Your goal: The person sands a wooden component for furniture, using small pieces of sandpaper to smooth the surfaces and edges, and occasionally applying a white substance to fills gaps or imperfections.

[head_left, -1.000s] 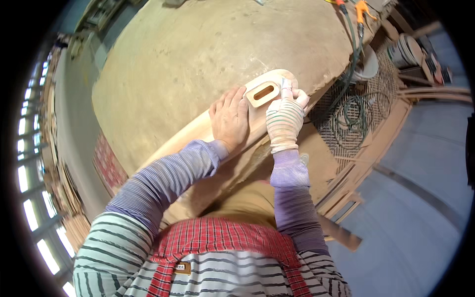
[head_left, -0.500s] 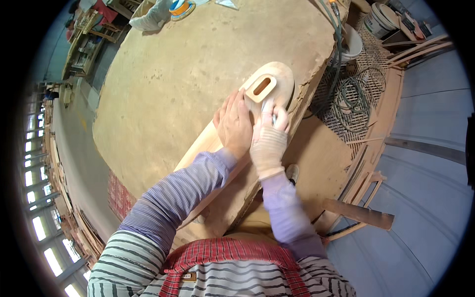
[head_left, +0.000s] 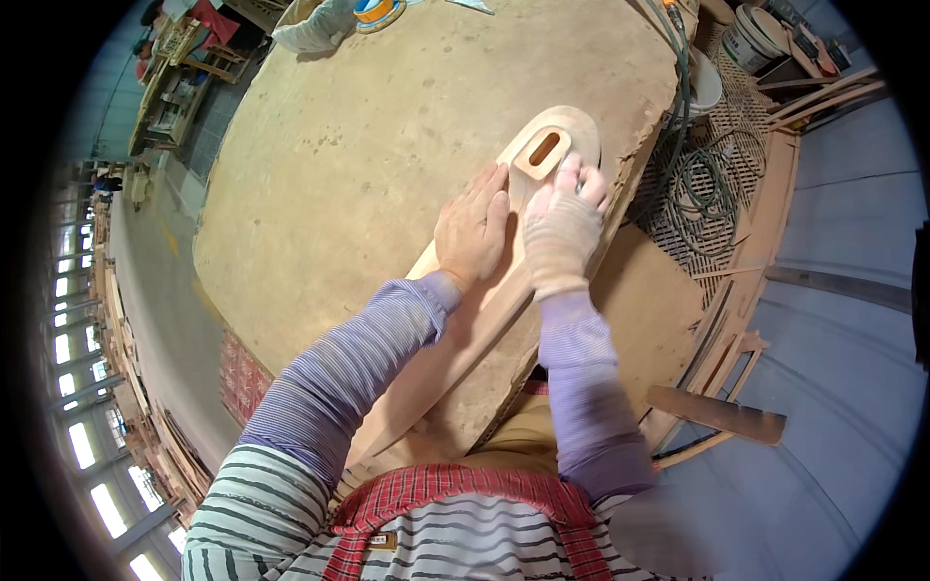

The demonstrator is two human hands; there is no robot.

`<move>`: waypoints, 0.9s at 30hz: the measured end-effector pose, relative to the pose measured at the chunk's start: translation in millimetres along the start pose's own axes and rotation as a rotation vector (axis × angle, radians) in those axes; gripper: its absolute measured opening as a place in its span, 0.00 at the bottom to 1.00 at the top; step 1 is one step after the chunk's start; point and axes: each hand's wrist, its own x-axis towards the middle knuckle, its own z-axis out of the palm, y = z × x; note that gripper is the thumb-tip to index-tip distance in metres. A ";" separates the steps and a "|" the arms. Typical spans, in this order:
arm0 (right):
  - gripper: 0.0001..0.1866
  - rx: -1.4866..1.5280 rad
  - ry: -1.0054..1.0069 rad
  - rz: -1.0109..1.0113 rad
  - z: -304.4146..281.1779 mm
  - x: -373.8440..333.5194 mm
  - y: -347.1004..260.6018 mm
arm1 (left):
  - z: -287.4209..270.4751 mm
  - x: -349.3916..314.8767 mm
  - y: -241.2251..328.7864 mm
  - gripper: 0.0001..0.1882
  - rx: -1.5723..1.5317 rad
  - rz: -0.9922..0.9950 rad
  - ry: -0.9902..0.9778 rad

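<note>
Workshop windows (head_left: 80,445) glow around eight o'clock in my feed, a broad scuffed worktable (head_left: 339,174) fills the middle, a pale bag (head_left: 315,27) sits at eleven and a white bucket (head_left: 709,87) stands toward two. Across the table's near corner I've got the long wooden board (head_left: 484,320), running from seven up toward one, its rounded end uppermost. A raised block (head_left: 526,163) with a slot through it sits near that end, at one o'clock.

And the right hand (head_left: 562,223) has moved! Half a second ago I had it below the block, on the near side; now it has slid up close beside the block, at its four o'clock. Fingers curled tightly together there; whether they pinch something small, I can't tell. Left hand (head_left: 472,230), at twelve, hasn't given up its place: flat on the board just short of the block, fingers straight and pressed together.

So what does that shift mean? I'd judge the work is now along the block's right side, the right hand working while the left steadies the board.
</note>
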 end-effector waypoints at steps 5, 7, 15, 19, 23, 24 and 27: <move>0.25 -0.028 -0.062 -0.066 2.8 -42.4 -6.7 | 1.5 -2.9 -12.8 0.25 -0.035 0.007 0.046; 0.25 -0.025 -0.047 -0.050 5.0 -31.5 -6.0 | 3.5 -2.8 -12.1 0.25 -0.003 0.032 0.041; 0.26 -0.019 -0.036 -0.102 12.0 -41.4 -3.0 | 3.7 -0.9 -13.1 0.24 -0.050 0.024 0.083; 0.27 0.000 -0.075 -0.094 5.4 -24.4 -7.4 | -4.7 4.4 -0.5 0.24 0.001 0.011 0.104; 0.26 -0.017 -0.094 -0.097 8.1 -18.8 -10.2 | -2.0 2.3 -10.1 0.24 -0.020 0.052 0.133; 0.26 -0.030 -0.083 -0.098 9.4 -13.7 -9.5 | -2.4 2.8 -8.5 0.24 -0.003 0.060 0.141; 0.23 -0.027 -0.125 -0.055 9.1 18.5 7.2 | 0.0 -1.2 -6.0 0.23 0.023 0.054 0.140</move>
